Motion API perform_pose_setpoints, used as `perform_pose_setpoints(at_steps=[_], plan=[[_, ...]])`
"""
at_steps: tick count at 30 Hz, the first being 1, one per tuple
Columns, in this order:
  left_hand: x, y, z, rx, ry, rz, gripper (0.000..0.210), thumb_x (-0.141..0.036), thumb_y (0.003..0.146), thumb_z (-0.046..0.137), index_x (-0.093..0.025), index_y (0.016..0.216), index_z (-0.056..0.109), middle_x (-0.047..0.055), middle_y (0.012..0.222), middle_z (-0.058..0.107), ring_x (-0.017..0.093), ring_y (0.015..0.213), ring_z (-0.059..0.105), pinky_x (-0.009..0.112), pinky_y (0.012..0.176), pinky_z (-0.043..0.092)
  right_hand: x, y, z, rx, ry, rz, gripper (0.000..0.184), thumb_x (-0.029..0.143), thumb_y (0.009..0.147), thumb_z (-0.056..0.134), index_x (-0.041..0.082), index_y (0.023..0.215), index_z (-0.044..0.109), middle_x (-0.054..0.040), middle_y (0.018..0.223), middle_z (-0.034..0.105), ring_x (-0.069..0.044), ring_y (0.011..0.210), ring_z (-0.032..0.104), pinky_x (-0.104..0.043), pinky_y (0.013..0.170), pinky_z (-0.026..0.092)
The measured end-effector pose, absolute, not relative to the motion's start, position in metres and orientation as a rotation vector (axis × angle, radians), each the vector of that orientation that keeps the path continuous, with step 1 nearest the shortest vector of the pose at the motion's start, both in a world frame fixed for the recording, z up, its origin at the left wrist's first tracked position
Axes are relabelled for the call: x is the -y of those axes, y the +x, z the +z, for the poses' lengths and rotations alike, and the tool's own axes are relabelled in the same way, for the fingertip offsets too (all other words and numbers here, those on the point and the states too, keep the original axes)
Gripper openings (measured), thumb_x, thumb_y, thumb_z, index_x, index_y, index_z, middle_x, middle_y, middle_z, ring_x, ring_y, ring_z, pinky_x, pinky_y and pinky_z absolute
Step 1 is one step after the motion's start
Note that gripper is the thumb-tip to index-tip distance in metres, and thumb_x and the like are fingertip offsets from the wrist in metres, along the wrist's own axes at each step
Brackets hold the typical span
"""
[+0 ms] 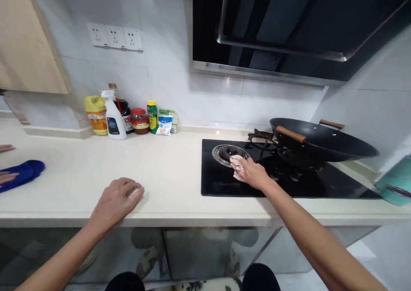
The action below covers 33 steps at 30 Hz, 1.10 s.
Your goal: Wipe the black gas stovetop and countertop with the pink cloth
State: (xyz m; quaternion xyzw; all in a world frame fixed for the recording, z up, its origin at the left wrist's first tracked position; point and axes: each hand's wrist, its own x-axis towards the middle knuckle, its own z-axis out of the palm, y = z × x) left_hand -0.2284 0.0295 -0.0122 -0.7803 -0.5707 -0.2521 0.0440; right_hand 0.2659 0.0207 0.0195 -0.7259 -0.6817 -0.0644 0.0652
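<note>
My right hand [253, 173] is closed on a crumpled whitish cloth [237, 166], with a pattern or marks too small to make out. It presses the cloth at the right front edge of the left burner [228, 153], on the black glass gas stove [221, 184]. My left hand [119, 197] rests on the pale countertop [173, 175] left of the stove. Its fingers are loosely bent, the thumb is apart, and it holds nothing.
A black wok [327, 143] with wooden handles sits on the right burner; a loose pan support [261, 139] lies behind. Bottles include a white spray bottle [114, 117]. A range hood [269, 25] hangs above. Another person's hand [8, 177] rests on a blue cloth [30, 171].
</note>
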Motion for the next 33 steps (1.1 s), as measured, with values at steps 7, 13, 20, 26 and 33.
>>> perform_pose_setpoints(at_steps=[7,13,20,26,33], plan=[[-0.028,-0.227,-0.009,1.847,-2.279,-0.748,0.044,-0.052,0.09,0.043,-0.027,0.1,0.078,0.009,0.116,0.07,0.031,0.112,0.061,0.043,0.094,0.046,0.002,0.167,0.026,2.041,-1.987,-0.031,0.057,0.053,0.091,0.055,0.037,0.145,0.049,-0.0075,0.122,0.054,-0.025,0.1,0.061,-0.039,0.091,0.041],[-0.023,-0.227,-0.005,1.933,-2.235,-0.722,0.049,-0.053,0.09,0.04,-0.026,0.105,0.078,0.01,0.12,0.071,0.034,0.116,0.061,0.046,0.094,0.045,0.023,0.105,0.018,2.109,-1.808,-0.02,0.056,0.05,0.088,0.058,0.03,0.14,0.053,-0.0108,0.118,0.054,-0.029,0.097,0.062,-0.041,0.086,0.044],[-0.027,-0.232,-0.011,1.875,-2.241,-0.745,0.049,-0.056,0.091,0.041,-0.027,0.106,0.078,0.01,0.119,0.072,0.034,0.115,0.062,0.046,0.093,0.045,0.046,0.103,0.012,2.018,-1.652,0.234,0.052,0.041,0.083,0.064,0.032,0.134,0.058,-0.0063,0.113,0.061,-0.028,0.103,0.062,-0.04,0.091,0.044],[-0.024,-0.23,-0.01,1.887,-2.222,-0.79,0.048,-0.053,0.092,0.041,-0.025,0.107,0.077,0.011,0.12,0.071,0.033,0.118,0.06,0.047,0.096,0.044,0.03,0.161,0.017,1.574,-1.349,0.756,0.045,0.05,0.087,0.062,0.023,0.123,0.065,-0.0039,0.115,0.072,-0.023,0.101,0.066,-0.036,0.09,0.05],[-0.017,-0.226,-0.008,1.923,-2.228,-0.782,0.046,-0.05,0.093,0.041,-0.025,0.111,0.074,0.008,0.121,0.071,0.031,0.12,0.058,0.046,0.101,0.04,0.016,0.29,0.012,1.438,-1.756,0.235,0.03,0.025,0.076,0.059,0.02,0.101,0.074,-0.0075,0.101,0.07,-0.025,0.105,0.063,-0.04,0.101,0.046]])
